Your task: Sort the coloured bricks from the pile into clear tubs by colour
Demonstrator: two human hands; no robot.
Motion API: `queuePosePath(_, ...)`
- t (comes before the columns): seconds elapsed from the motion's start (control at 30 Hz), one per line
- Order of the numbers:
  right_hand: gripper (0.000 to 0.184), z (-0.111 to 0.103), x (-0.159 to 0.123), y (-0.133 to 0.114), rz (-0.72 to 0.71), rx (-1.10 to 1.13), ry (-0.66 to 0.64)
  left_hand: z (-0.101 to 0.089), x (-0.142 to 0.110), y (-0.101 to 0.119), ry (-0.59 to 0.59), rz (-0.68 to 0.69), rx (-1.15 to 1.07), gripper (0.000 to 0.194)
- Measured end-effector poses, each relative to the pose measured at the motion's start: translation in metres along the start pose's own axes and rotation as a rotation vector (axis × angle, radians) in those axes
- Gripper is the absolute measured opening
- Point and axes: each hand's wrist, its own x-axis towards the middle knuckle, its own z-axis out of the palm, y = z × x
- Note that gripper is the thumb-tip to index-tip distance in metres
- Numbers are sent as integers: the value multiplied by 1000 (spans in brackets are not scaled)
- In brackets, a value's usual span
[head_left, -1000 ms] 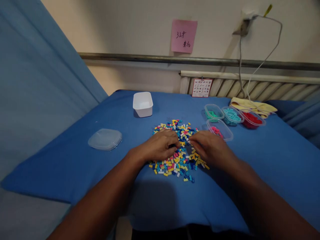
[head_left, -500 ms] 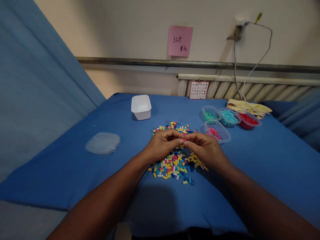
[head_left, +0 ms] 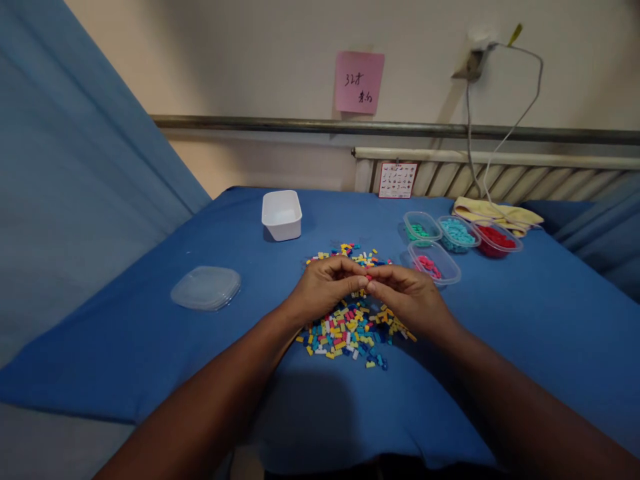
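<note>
Over a loose pile of small toy bricks (head_left: 345, 330), my left hand (head_left: 327, 287) and my right hand (head_left: 407, 290) meet fingertip to fingertip. Both are closed in a pinch on a small pink brick (head_left: 369, 277), mostly covered by the fingers. Yellow, blue, teal, white and pink bricks make up the pile, and my hands hide its middle. Just beyond my right hand is a clear tub (head_left: 453, 270) with some pink bricks (head_left: 429, 267) inside.
Farther back stand clear tubs of green bricks (head_left: 417, 231), light blue bricks (head_left: 457, 231) and red bricks (head_left: 495, 237), near a yellow cloth (head_left: 500, 212). On the left are a white container (head_left: 283, 227) and stacked clear lids (head_left: 206, 288). A radiator (head_left: 445, 177) lines the wall.
My hands stay together over the pile, with only a slight shift of the fingers around the pink brick. Tubs, lids and container stand where they were.
</note>
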Motion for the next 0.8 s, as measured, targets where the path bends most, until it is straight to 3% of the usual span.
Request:
queuePosePath(0.17, 26, 1, 3, -6, 37, -6, 50, 0, -1, 2, -54, 105, 58, 14)
queuePosePath(0.27, 25, -6, 4, -13, 30, -123, 104, 2, -2, 0, -100, 145, 115, 17)
queuePosePath(0.4, 19, -40, 5, -28, -112, -547, 326, -3, -1, 0, -109, 199, 288, 21)
queuePosePath(0.5, 19, -73, 7, -32, -186, -844, 446, -14, -1, 4, -238, 254, 455, 17)
queuePosePath(0.67, 19, -108, 9, -14, -116, -1103, 417, -29, -7, 11, -429, 285, 667, 17)
queuePosePath(0.8, 28, -109, 11, -5, -176, -1277, 360, -34, -12, 15, -514, 354, 820, 18)
